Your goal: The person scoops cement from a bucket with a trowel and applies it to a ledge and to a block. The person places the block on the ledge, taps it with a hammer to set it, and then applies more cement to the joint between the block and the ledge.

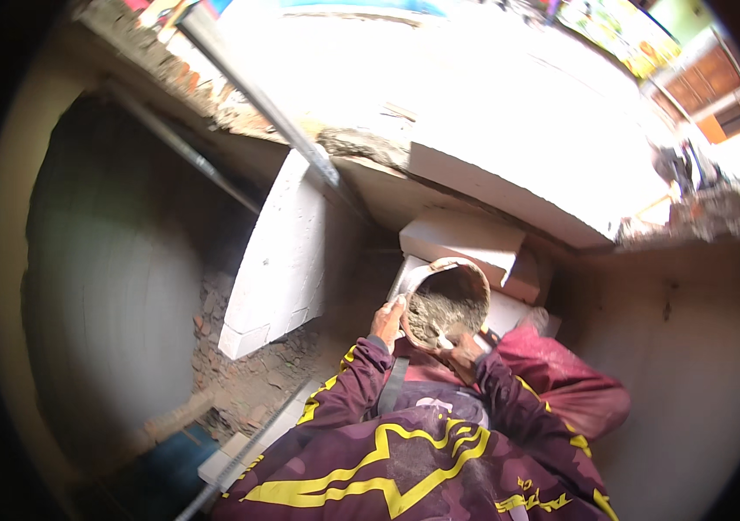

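Note:
A round bucket (pixel 485 293) with a pale, mortar-smeared rim is tilted in front of my body. Wet grey mortar (pixel 441 314) lies inside it. My left hand (pixel 386 320) is closed on the bucket's left rim. At the near right side of the rim is my right hand (pixel 464 354), its fingers curled around a small pale piece at the mortar's edge. That piece may be a tool handle, but its kind is too small to make out.
White blocks (pixel 461 239) sit just beyond the bucket. On the left stands a white block wall (pixel 279 252) beside a slanting metal bar (pixel 253 91). Broken brick rubble (pixel 253 378) lies below, and a plastered wall (pixel 674 365) is on the right.

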The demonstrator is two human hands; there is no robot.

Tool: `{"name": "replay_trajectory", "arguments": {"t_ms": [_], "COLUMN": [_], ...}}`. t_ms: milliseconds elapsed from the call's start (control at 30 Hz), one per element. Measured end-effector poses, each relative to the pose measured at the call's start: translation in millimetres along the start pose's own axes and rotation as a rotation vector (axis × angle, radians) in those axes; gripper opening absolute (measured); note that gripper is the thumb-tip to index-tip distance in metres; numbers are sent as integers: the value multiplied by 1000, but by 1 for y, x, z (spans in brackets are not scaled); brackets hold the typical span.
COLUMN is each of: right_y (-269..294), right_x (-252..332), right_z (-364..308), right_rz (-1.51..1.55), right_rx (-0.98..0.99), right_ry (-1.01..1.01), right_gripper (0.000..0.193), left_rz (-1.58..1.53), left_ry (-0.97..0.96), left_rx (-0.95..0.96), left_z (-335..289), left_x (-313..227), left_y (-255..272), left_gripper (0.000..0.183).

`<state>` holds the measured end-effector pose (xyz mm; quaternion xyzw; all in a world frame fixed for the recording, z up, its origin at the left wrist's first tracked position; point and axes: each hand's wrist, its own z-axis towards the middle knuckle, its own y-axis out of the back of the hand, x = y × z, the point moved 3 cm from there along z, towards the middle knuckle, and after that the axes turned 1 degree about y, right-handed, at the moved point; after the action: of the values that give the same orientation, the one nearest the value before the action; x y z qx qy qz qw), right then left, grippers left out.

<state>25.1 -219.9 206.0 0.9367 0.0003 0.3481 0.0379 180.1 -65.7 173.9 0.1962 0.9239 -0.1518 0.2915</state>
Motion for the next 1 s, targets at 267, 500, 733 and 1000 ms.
{"name": "replay_trajectory", "arguments": {"t_ms": [267,500,733,1000], "right_y": [15,33,31,26], "right_x": [-15,-30,-36,-30], "right_z": [-18,-24,-22,-26], "right_rz": [265,83,12,-342], "right_rx": [90,77,32,-138], "right_ry": [-132,55,-68,117], "right_gripper": [15,12,34,54], "left_rz": [-91,-178,-182,-208], "left_ry": [19,51,43,85], "left_rx": [97,90,60,156], "left_z": [17,33,48,57], "left_x": [10,12,18,26], "left_y": [14,55,67,74], "left_gripper": [64,60,66,64]}}
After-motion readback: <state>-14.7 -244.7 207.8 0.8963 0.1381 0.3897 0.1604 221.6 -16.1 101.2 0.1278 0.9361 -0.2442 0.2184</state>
